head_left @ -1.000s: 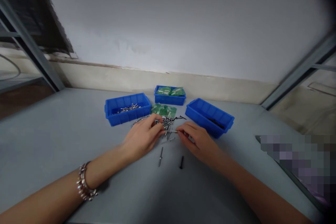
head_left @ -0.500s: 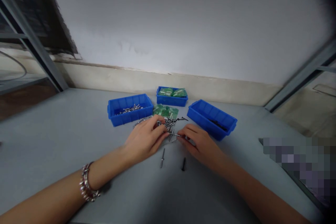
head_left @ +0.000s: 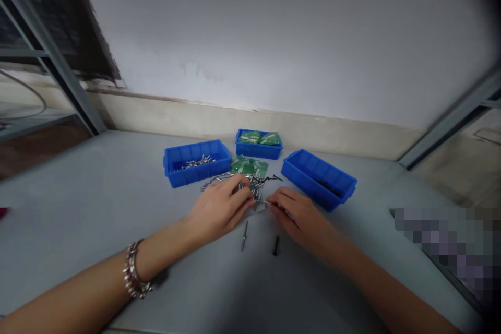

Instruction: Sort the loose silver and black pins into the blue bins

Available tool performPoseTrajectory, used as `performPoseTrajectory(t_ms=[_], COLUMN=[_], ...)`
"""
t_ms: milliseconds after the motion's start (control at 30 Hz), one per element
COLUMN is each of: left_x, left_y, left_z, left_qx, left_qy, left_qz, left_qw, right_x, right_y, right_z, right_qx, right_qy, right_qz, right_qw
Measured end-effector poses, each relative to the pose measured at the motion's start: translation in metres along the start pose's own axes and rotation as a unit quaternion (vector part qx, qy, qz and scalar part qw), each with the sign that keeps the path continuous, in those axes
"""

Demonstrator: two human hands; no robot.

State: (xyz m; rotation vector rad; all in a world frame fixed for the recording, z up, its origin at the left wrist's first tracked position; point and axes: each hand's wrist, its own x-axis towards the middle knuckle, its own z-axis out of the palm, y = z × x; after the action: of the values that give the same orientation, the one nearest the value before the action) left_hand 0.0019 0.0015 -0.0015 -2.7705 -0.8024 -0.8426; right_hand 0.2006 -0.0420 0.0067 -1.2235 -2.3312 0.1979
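Note:
Above the table my left hand [head_left: 224, 202] and my right hand [head_left: 294, 215] face each other, both closed in a pinch. A thin silver blind rivet [head_left: 261, 201] spans the small gap between their fingertips, one end at each hand. Behind and partly under my left fingers lies a pile of silver rivets [head_left: 256, 183], with a few black screws [head_left: 275, 177] at its right edge. Nearer to me, a single rivet [head_left: 245, 236] and a single black screw [head_left: 276, 246] lie apart on the table.
A blue bin [head_left: 198, 173] with small silver pieces stands left, another blue bin [head_left: 313, 182] with dark pieces right. A smaller blue bin [head_left: 258, 152] at the back holds green packets. Another green packet [head_left: 249, 166] lies before it. A pixelated patch [head_left: 442, 250] covers something far right.
The whole view has shifted slightly, so things sit a little further right. Both hands keep the same pinch on the rivet. A red edge now shows at far left.

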Motion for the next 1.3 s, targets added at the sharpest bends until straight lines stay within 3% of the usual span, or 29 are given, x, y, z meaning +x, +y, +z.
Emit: performPoseTrajectory(t_ms=[133,300,567,833,1133,1300], left_x=[0.001,0.002,0.002,0.001,0.0,0.0], left_y=[0.002,0.002,0.005,0.005,0.004,0.004], left_z=[-0.002,-0.001,-0.007,-0.001,-0.003,-0.002], left_qx=[0.007,0.014,0.027,0.025,0.001,0.008], left_qy=[-0.016,-0.047,0.021,-0.05,-0.009,-0.044], left_qz=[-0.002,-0.002,0.01,0.02,0.009,0.013], left_qw=[1.0,0.999,0.999,0.998,1.0,0.999], right_x=[0.0,0.0,-0.001,0.0,-0.001,-0.002], right_y=[0.001,0.0,0.001,-0.005,0.0,-0.002], right_z=[0.004,0.003,0.005,-0.006,0.002,-0.004], right_qx=[-0.009,0.01,0.007,0.003,-0.012,-0.013], right_qy=[-0.033,0.014,0.016,0.054,-0.008,0.032], right_qz=[0.011,0.003,-0.007,-0.014,-0.019,-0.032], right_qw=[0.999,1.0,1.0,0.998,1.0,0.999])
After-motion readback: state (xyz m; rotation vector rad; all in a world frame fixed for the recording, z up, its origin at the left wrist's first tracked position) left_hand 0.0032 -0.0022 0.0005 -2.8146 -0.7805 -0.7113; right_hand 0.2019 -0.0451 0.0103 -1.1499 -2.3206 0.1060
